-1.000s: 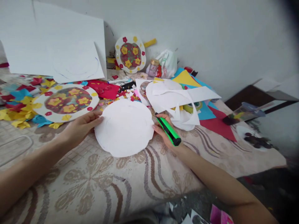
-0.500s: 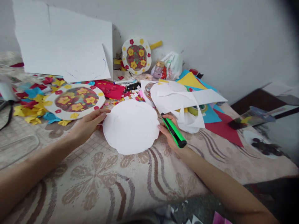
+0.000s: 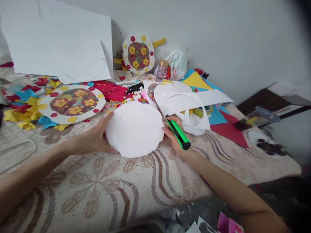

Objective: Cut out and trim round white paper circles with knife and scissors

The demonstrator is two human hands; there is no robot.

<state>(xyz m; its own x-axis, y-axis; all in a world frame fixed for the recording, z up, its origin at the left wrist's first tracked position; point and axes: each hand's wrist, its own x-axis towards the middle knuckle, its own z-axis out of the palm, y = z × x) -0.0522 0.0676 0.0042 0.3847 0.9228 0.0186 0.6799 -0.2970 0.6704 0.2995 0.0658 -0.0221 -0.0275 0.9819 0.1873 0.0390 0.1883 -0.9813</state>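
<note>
A white paper cutout [image 3: 134, 131], roundish with a wavy edge and faint pencil lines, is held up between both hands above the tablecloth. My left hand [image 3: 98, 136] wraps around its left edge, thumb near the upper side and fingers near the lower side, partly hidden behind it. In my right hand [image 3: 176, 136] lies a green utility knife [image 3: 179, 132] with a black slider, its tip pointing away toward the upper left. The thumb of that same hand pinches the cutout's right edge. Cut white paper offcuts [image 3: 179, 102] lie just beyond the right hand.
A decorated flower plate [image 3: 72, 104] lies at left beside folded paper stars [image 3: 26, 108]. Another flower plate [image 3: 138, 55] leans on the wall near a jar [image 3: 162, 69] and plastic bag [image 3: 178, 64]. White boards [image 3: 55, 38] stand behind. Coloured sheets [image 3: 229, 129] lie at right.
My left hand has shifted from a pinch at the cutout's upper left to a wider grip around its left side. The right hand still holds knife and edge; the view has shifted slightly.
</note>
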